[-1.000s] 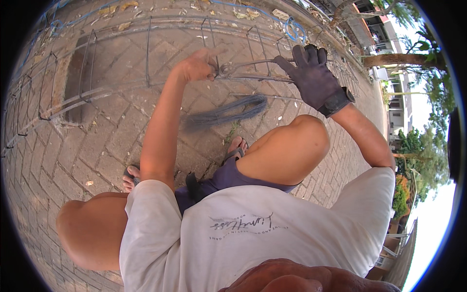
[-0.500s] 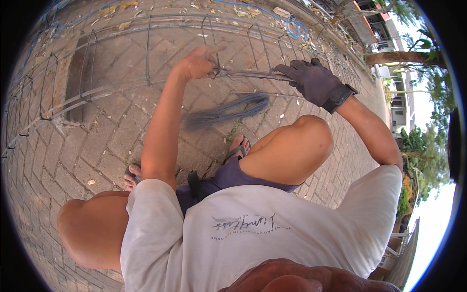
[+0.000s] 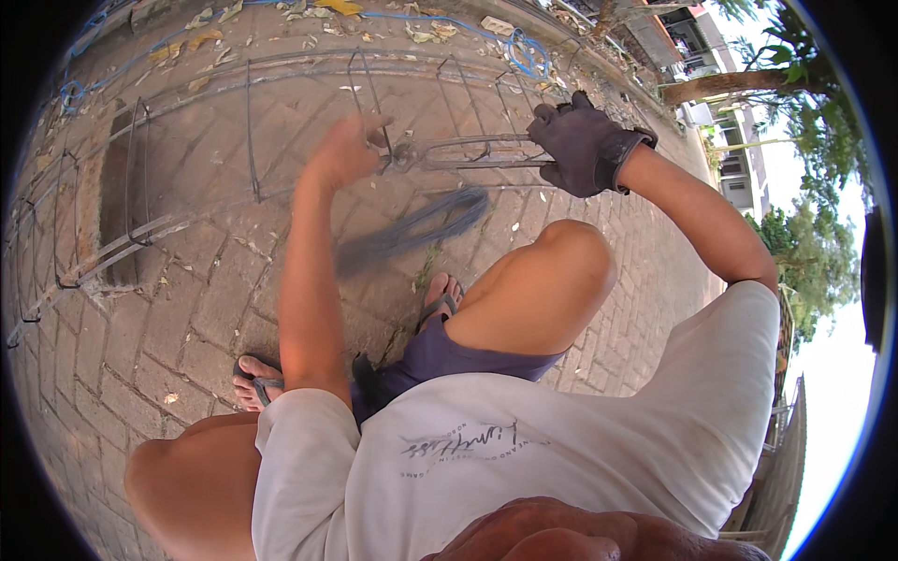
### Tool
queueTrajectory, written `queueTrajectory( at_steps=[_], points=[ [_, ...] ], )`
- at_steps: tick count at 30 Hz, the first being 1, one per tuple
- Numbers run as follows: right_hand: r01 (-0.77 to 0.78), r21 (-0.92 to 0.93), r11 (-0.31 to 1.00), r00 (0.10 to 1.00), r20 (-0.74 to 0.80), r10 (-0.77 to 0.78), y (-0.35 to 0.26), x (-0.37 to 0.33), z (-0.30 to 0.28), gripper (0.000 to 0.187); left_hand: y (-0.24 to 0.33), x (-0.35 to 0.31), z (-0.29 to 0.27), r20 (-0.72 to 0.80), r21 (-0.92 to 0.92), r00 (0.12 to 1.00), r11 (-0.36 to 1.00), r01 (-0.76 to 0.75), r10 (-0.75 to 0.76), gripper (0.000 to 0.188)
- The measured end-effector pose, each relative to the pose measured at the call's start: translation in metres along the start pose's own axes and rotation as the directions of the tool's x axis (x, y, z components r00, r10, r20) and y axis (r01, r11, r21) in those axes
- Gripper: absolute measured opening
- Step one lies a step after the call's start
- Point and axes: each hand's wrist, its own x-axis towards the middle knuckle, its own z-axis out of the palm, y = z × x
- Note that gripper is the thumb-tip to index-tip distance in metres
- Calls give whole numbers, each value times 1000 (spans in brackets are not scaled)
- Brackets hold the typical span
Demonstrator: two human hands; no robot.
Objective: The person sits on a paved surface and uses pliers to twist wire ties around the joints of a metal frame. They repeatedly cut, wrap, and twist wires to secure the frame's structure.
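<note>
My bare left hand (image 3: pixel 348 154) is at the near bar of a long rebar cage (image 3: pixel 251 131), beside an upright stirrup. Its index finger points out while the others curl in; what they grip, if anything, is hidden. My right hand (image 3: pixel 580 148), in a dark glove, grips the handle ends of long metal pincers (image 3: pixel 482 165). The two handles are spread apart, and the blurred jaws sit close to my left fingertips at the bar. A looped bundle of thin dark tie wire (image 3: pixel 416 227) lies on the paving between the cage and my feet.
The cage runs on to the left, over a dark rectangular block (image 3: pixel 122 201). Blue cord (image 3: pixel 528 54) and dry leaves (image 3: pixel 339 7) lie beyond it. At the right are a tree trunk (image 3: pixel 725 87) and buildings. My sandalled feet (image 3: pixel 440 292) rest on brick paving (image 3: pixel 210 280).
The pincers' handles have spread wider apart, and my gloved fingers have curled more. My left hand stays by the bar, blurred by motion. The whole view has shifted slightly.
</note>
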Motion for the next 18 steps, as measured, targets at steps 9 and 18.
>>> queueTrajectory(
  at_steps=[9,18],
  points=[
    [112,-470,875,944,-225,-241,40,86,-96,23,138,9,62,-639,285,629,896,-340,442,100],
    [355,-529,771,841,-180,-510,64,167,-135,24,141,98,90,-875,299,353,943,-146,332,89]
  ],
)
